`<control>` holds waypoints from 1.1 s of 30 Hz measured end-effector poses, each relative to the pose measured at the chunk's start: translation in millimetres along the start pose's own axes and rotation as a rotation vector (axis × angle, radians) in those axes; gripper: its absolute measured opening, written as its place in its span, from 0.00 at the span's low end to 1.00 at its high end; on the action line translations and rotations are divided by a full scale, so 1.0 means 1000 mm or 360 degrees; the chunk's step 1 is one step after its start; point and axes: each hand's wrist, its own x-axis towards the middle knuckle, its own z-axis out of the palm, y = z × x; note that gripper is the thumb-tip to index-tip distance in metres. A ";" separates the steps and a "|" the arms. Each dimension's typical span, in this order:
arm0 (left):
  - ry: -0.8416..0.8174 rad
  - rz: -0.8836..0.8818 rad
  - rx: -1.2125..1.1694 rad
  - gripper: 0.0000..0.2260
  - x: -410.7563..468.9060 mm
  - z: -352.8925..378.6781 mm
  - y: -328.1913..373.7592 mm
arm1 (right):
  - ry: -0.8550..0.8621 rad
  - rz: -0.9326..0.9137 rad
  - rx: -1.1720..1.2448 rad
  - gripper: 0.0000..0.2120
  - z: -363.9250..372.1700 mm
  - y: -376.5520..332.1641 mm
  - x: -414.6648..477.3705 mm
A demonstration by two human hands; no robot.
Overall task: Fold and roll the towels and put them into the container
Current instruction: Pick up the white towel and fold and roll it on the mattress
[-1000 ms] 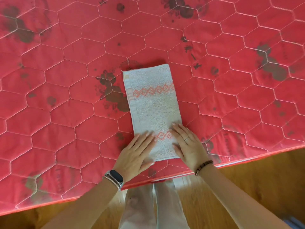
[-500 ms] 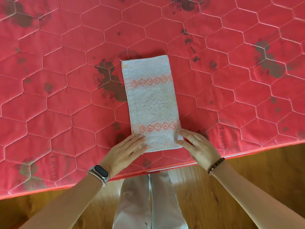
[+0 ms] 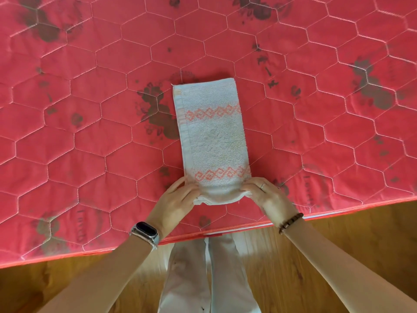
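Observation:
A pale blue towel (image 3: 214, 141) with two orange diamond bands lies folded into a long strip on the red quilted mattress (image 3: 90, 136). Its near end is curled up into a small first turn of a roll. My left hand (image 3: 178, 202) pinches the left corner of that curled end. My right hand (image 3: 266, 195), with a ring and a bead bracelet, pinches the right corner. No container is in view.
The mattress edge (image 3: 248, 227) runs across just below my hands, with a wooden floor (image 3: 338, 256) beyond it. My legs in light trousers (image 3: 209, 279) stand against the edge. Dark flower prints mark the mattress around the towel.
My hands went from lying flat on the towel's near end to gripping its two near corners. The near edge has lifted and curled over.

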 end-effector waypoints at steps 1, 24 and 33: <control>0.0021 -0.0100 -0.0105 0.09 -0.001 -0.002 0.000 | 0.0026 0.0061 0.0047 0.10 -0.002 -0.002 0.002; 0.0380 -0.1192 -0.0564 0.14 0.039 -0.004 0.003 | 0.0174 0.0669 0.0075 0.11 -0.010 -0.025 0.054; -0.0021 -0.0553 -0.0324 0.13 0.018 -0.009 -0.004 | -0.0052 -0.0111 -0.0055 0.15 -0.012 -0.012 0.042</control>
